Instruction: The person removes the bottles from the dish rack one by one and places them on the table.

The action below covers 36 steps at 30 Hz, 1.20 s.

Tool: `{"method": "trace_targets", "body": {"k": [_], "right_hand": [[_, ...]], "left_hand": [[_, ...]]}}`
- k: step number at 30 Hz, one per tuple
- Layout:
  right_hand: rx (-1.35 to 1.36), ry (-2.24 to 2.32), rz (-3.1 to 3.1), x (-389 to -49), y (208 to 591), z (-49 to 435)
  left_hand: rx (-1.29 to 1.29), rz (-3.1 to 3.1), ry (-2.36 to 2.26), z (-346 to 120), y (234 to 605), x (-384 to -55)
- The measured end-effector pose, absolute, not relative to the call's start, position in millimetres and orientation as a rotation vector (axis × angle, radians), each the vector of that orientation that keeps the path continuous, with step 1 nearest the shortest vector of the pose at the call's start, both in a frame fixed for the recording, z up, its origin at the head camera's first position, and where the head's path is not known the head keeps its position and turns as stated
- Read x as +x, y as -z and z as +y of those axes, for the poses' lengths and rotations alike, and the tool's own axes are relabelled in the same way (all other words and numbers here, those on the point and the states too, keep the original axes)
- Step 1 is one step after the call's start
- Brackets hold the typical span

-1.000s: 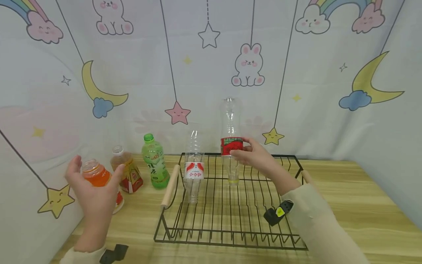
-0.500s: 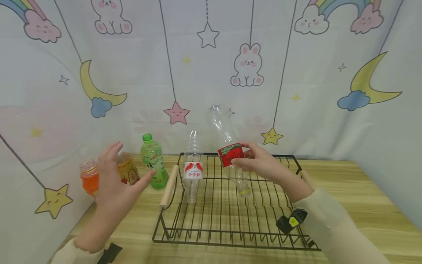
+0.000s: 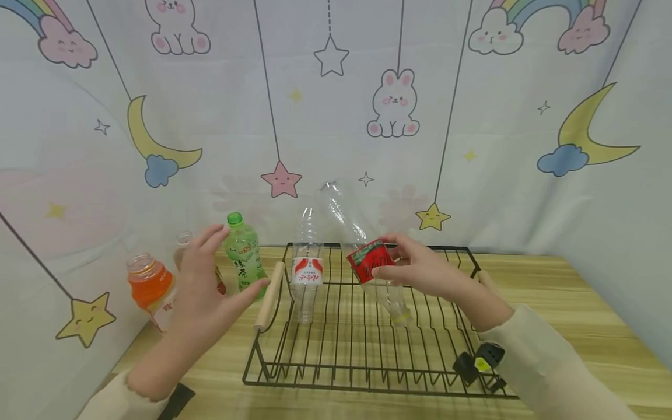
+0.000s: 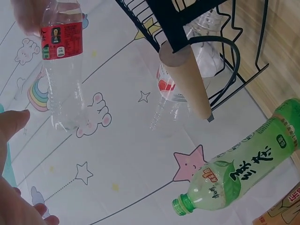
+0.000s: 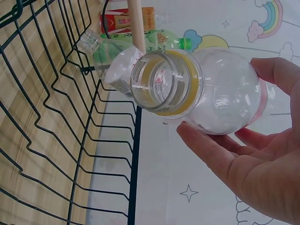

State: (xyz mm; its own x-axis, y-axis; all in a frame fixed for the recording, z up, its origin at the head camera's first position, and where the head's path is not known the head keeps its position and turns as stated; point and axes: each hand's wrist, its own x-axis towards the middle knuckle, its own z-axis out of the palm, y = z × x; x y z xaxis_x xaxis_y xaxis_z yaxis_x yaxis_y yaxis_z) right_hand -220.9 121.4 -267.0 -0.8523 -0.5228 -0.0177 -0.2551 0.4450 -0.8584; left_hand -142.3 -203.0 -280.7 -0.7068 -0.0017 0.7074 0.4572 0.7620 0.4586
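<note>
My right hand (image 3: 430, 273) grips a clear plastic bottle (image 3: 370, 261) by its red and green label. That bottle is tilted over the dish rack (image 3: 367, 389), with its base up to the left and its capless mouth down to the right. In the right wrist view a yellow ring (image 5: 193, 84) circles the bottle's neck. My left hand (image 3: 202, 297) is raised left of the rack, thumb spread from the fingers, holding nothing. Another clear bottle (image 3: 307, 272), with a white and red label, stands upside down in the rack's left part.
Left of the rack stand a green tea bottle (image 3: 244, 251), a bottle with orange liquid (image 3: 149, 284), and a third bottle (image 3: 185, 238) mostly hidden behind my left hand. The rack has wooden handles (image 3: 270, 296) and sits on a wood-grain table (image 3: 556, 315). A patterned curtain (image 3: 336, 128) hangs behind.
The red-labelled bottle has gone from upright, mouth down, to tilted and lower, its mouth swinging right. My left hand has moved right, from the orange bottle toward the green one.
</note>
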Motion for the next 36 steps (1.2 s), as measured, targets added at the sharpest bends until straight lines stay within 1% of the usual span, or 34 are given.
{"method": "trace_targets", "body": {"k": [7,14,24,36], "right_hand": [[-0.682,1.308,2.445,-214.8,267.9,120.7],[-0.703,1.234,2.486,-210.2,268.9,119.0],[-0.723,1.209,2.458,-207.2,269.4,118.4],[-0.835,1.116,2.445,-203.1,268.9,122.1]], "left_hand": [[-0.392,-2.286,0.718,-195.2,280.0,-144.5],[-0.557,-2.230,0.640,-191.9,285.0,-149.0],[-0.674,-2.248,0.545,-183.7,286.1,-151.7],[-0.804,-2.216,0.436,-172.4,286.2,-156.6]]}}
